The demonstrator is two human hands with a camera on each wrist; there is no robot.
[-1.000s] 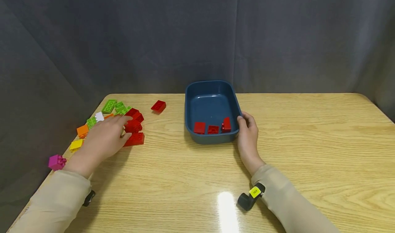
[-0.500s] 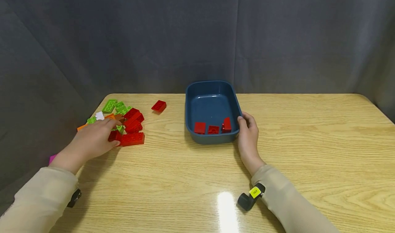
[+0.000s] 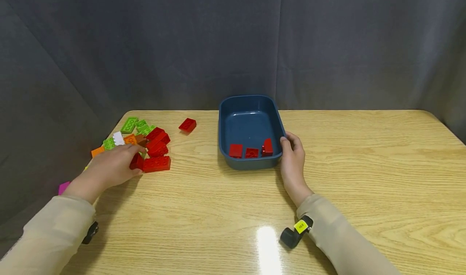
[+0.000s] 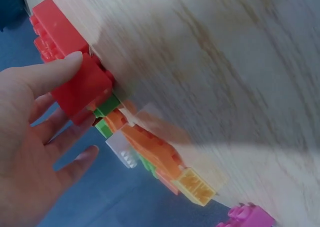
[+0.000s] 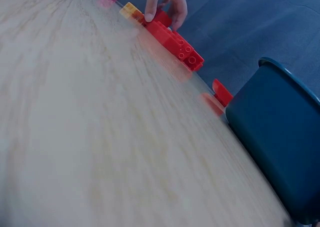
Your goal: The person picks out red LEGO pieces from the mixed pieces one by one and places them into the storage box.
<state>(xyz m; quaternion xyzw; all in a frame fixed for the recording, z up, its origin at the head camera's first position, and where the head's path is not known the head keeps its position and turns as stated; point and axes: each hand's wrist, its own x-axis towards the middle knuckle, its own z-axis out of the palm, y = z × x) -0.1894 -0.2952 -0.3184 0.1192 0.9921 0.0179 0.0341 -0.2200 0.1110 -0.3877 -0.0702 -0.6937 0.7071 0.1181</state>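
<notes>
Three red bricks (image 3: 251, 153) lie in the tub (image 3: 251, 165), whose rim the right grip (image 3: 293, 166) touches, clasping or not I cannot tell, while the left grip (image 3: 107, 168) pinches a single brick (image 4: 82, 89) beside a long brick (image 3: 157, 164) on the counter (image 3: 204, 210). This seems a pick-up, next needing a lift clear. The left wrist view bares the yellow brick (image 4: 197, 186) nearly hidden in the head view, which alone shows inside the tub.
</notes>
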